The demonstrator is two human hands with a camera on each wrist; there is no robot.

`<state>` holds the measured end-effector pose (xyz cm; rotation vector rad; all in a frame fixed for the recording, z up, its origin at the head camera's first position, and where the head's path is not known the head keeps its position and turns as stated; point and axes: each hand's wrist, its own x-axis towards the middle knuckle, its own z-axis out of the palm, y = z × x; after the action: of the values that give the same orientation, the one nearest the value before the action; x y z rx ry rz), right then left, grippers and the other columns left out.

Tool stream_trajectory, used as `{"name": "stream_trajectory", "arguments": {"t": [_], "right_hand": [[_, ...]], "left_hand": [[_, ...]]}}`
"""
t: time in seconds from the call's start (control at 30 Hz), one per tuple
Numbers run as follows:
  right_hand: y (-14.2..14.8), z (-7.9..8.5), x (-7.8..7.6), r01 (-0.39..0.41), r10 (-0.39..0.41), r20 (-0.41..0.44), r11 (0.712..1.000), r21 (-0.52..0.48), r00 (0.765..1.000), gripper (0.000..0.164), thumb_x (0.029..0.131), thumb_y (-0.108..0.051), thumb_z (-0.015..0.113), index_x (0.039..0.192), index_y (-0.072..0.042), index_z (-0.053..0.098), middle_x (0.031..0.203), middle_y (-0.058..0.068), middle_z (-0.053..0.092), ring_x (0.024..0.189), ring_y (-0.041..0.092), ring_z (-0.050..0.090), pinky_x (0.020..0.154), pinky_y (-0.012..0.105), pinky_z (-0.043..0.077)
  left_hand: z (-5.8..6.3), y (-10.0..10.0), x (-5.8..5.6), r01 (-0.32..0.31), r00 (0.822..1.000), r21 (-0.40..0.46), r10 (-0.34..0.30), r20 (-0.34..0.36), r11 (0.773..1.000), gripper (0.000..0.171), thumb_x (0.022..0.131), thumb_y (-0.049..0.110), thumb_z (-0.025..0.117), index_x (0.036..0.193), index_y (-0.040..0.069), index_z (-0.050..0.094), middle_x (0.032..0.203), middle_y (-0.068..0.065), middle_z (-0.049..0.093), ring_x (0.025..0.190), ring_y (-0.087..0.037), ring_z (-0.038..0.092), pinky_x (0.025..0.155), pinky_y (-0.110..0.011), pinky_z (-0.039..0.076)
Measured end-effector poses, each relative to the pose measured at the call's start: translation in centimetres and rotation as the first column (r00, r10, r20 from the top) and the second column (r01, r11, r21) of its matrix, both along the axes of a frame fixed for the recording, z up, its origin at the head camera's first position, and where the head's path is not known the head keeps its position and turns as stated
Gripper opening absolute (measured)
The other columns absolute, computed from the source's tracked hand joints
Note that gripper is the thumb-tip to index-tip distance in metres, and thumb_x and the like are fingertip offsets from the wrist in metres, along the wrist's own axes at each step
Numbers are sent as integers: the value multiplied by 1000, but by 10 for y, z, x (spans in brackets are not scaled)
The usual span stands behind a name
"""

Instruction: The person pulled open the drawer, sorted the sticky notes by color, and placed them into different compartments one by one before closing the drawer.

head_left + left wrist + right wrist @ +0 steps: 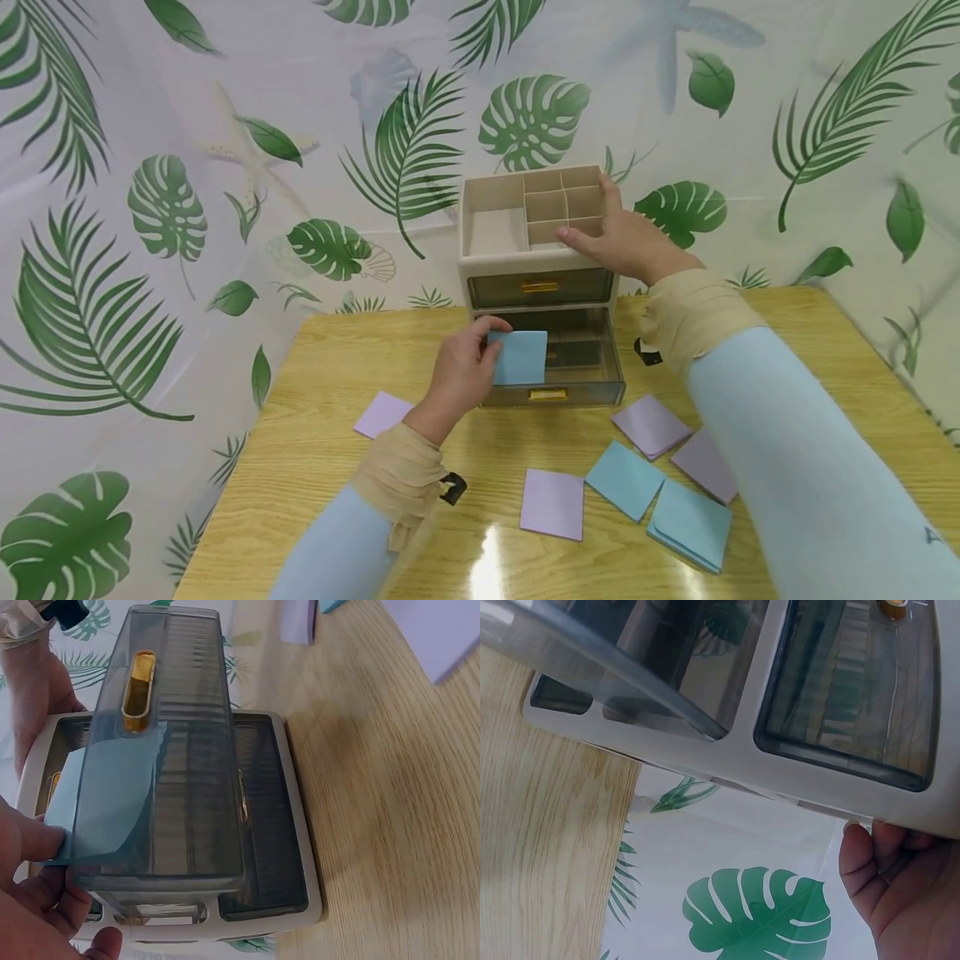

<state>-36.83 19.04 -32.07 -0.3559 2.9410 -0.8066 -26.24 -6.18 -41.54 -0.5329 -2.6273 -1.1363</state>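
A white desk organizer (536, 260) stands against the backdrop, its middle drawer (600, 396) of smoky clear plastic pulled out. My left hand (463, 367) pinches a square blue sticky note (519, 358) between thumb and fingers at the open drawer. In the left wrist view the blue sticky note (112, 802) shows partly through the drawer's clear wall, its lower left edge in the fingers. My right hand (626, 237) grips the organizer's top right side, thumb over the front part of the rim. From the right wrist, that hand's curled fingers (859, 859) lie against the organizer's side.
On the wooden table (322, 500), purple sticky notes (552, 504) and blue ones (624, 481) lie in front and to the right. Another purple note (381, 414) lies left of the organizer. The upper drawer (540, 288) is closed. Leaf-patterned cloth (247, 100) hangs behind.
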Motion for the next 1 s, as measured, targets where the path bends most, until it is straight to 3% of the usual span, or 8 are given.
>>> {"name": "stream_trajectory", "arguments": {"t": [0.27, 0.4, 0.57, 0.9, 1.0], "right_hand": [[-1, 0, 0, 7, -8, -15, 1000, -4, 1000, 106, 82, -76, 41, 141, -24, -30, 129, 36, 44, 102, 45, 54, 89, 58, 42], [-1, 0, 1, 6, -6, -14, 1000, -6, 1000, 106, 83, -75, 41, 141, -24, -30, 130, 36, 44, 102, 44, 54, 88, 58, 43], [0, 0, 1, 8, -8, -11, 1000, -7, 1000, 105, 82, -76, 41, 141, -25, -30, 130, 36, 44, 100, 43, 55, 87, 58, 43], [1, -4, -3, 17, -17, -20, 1000, -13, 1000, 107, 81, -78, 41, 142, -25, -30, 126, 35, 47, 101, 43, 55, 90, 58, 41], [1, -4, -3, 20, -21, -25, 1000, -14, 999, 107, 81, -77, 42, 142, -24, -29, 129, 36, 44, 106, 45, 52, 92, 59, 40]], "left_hand": [[2, -1, -2, 28, 999, -114, -23, 40, 993, 18, 96, 9, 53, 110, 18, 61, 71, 0, 52, 62, -15, 46, 54, -27, 39], [5, -3, -5, 63, 997, -215, -55, 45, 975, 18, 96, 11, 54, 109, 19, 62, 78, 0, 58, 69, -15, 50, 60, -30, 43], [11, -6, -11, 124, 992, -380, -122, 28, 917, 16, 94, 12, 56, 107, 19, 64, 97, 0, 66, 89, -20, 54, 77, -39, 47], [25, -5, -28, 151, 986, -595, -164, 33, 789, 6, 87, 19, 66, 90, 22, 71, 89, 8, 67, 92, -19, 54, 84, -50, 42], [25, -3, -32, 139, 987, -625, -160, 22, 768, 6, 87, 20, 66, 87, 24, 71, 89, 9, 67, 94, -21, 52, 86, -52, 41]]}}
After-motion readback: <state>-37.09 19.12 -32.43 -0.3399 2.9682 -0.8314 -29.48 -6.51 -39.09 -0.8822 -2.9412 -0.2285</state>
